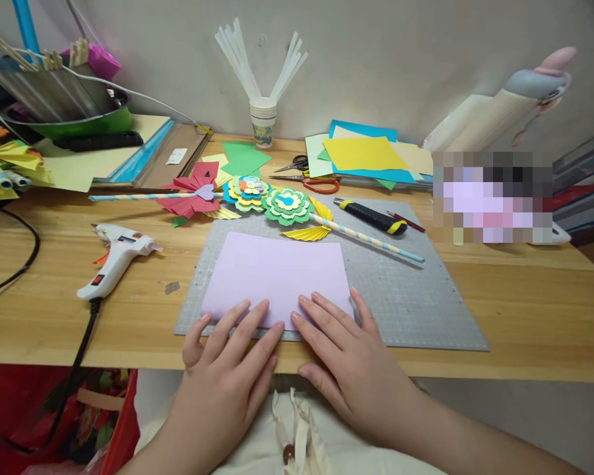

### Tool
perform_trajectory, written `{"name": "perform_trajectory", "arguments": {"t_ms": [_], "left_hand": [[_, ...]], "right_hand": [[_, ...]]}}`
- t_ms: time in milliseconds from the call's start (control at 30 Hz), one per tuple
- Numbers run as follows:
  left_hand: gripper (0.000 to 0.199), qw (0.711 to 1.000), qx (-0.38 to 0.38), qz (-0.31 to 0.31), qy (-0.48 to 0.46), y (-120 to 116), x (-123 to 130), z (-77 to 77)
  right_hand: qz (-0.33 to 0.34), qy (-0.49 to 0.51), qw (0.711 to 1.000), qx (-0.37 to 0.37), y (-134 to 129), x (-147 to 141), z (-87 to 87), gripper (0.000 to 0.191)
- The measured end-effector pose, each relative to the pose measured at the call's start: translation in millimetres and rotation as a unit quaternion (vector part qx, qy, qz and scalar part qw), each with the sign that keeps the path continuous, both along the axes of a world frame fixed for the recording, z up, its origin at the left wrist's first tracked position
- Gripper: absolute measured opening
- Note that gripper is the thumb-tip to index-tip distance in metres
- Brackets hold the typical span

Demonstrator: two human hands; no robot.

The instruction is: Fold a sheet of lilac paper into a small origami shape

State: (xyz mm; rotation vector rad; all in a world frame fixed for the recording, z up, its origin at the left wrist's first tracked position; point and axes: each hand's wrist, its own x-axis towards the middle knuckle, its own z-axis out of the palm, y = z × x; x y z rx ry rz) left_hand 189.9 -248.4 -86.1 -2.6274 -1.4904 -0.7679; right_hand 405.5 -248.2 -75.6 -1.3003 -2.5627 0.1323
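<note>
A sheet of light purple paper (280, 274) lies on the grey cutting mat (416, 310) near the table's front edge. My left hand (230, 369) rests with spread fingertips along the paper's near left edge. On the near right part of the paper, my right hand (344, 353) lies with its fingers stretched out. Neither hand grips anything. Just beyond the paper are paper flowers: a green layered one (288, 206), a yellow and blue one (247, 192) and a red one (191, 196), with striped paper stems (376, 241).
A white glue gun (119, 257) lies at left, its cord hanging over the edge. A box cutter (371, 216), scissors (307, 181) and coloured paper (366, 153) lie farther back. A cup (263, 125) of glue sticks stands by the wall. Below left is a red bag (123, 422).
</note>
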Motion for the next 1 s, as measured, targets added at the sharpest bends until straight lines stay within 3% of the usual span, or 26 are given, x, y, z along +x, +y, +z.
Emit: {"name": "perform_trajectory", "arguments": {"t_ms": [233,633,1000], "left_hand": [[0.028,0.999,-0.016,0.017,-0.035,-2.8,2.2,-7.1],[0.022,0.996,-0.013,0.058,-0.068,-4.2,6.4,-6.8],[0.023,0.995,-0.022,0.061,-0.070,-4.9,5.1,-6.0]], "right_hand": [[-0.025,0.066,0.995,0.073,-7.3,1.5,0.7,0.033],[-0.016,0.019,0.997,0.069,-7.2,-13.7,-9.6,0.049],[-0.069,-0.014,0.994,0.082,-25.5,19.9,-9.4,0.038]]}}
